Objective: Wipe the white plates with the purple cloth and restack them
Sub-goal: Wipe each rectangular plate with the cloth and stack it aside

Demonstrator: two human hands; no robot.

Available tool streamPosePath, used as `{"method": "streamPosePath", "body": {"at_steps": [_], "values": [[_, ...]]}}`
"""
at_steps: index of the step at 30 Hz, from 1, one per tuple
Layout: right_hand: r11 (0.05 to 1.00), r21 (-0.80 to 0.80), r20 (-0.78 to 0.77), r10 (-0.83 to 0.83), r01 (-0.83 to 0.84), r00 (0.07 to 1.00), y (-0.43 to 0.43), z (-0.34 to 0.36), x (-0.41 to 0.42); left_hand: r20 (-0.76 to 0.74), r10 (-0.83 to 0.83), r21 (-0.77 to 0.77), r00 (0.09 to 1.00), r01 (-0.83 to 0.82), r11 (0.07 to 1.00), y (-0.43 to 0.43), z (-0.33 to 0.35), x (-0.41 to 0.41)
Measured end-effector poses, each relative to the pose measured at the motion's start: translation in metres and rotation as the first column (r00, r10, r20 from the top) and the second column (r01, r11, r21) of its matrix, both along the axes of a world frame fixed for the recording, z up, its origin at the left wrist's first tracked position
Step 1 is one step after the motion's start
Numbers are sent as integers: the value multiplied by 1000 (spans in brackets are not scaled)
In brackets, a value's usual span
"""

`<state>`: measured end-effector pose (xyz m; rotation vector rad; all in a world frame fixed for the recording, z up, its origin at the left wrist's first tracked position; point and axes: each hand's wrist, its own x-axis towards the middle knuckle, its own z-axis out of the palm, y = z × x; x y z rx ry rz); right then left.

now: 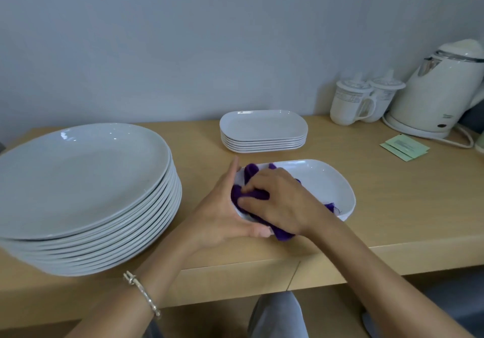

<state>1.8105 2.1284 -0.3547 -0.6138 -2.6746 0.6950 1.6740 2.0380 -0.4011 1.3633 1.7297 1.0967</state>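
Your left hand [220, 206] steadies the near end of a rectangular white plate [330, 180] on the desk [392, 206]; your right hand [282, 201] presses the purple cloth [251, 196] into it. Rectangular stack [263, 133] behind; round stack [86, 196] left.

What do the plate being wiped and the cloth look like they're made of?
The plate: glossy white, likely glazed ceramic or melamine; bright glare on its rim, so I can't tell which. The cloth: soft purple woven fabric, matte, bunched, with frayed threads at one edge.
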Motion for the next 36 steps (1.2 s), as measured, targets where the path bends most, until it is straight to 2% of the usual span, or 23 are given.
{"method": "streamPosePath", "body": {"at_steps": [2, 3, 6, 9, 14, 16, 21, 24, 27, 31, 36], "values": [[990, -119, 113, 89, -75, 990, 5, 11, 21, -20, 4, 14, 1000, -4, 1000, 0, 1, 0], [988, -143, 178, 81, -56, 981, 11, 16, 31, -26, 1, 16, 1000, -1, 1000, 0, 2, 1], [993, -67, 273, -79, 101, 959, 35, 29, 59, -43, 0, 6, 999, 1, 1000, 1, 0, 0], [962, -13, 196, -264, 272, 944, 51, 28, 65, -64, 19, -15, 998, -20, 1000, 1, 0, -1], [898, 107, 53, -434, 427, 899, 54, -3, 12, -70, 35, -2, 997, -35, 999, 1, 2, 1], [905, 130, 8, -410, 405, 912, 42, -11, -9, -49, 39, 13, 998, -38, 999, -1, 4, 3], [972, 158, -16, -173, 173, 985, 1, -15, -25, 15, 20, 32, 1000, -20, 999, -1, -1, 0], [1000, 20, -13, -12, 12, 1000, -3, 0, -2, 28, 8, 6, 1000, -8, 1000, -1, -1, -1], [990, -123, 113, 84, -70, 990, 3, 16, 26, 13, -3, -22, 1000, 3, 1000, -1, 1, -1], [996, -66, 260, -34, 52, 965, 31, 26, 63, -34, 26, -44, 999, -28, 999, -4, 3, -1], [953, 63, 187, -303, 296, 935, 56, 24, 68, -60, 47, -44, 997, -50, 998, -5, 6, 2]]}}
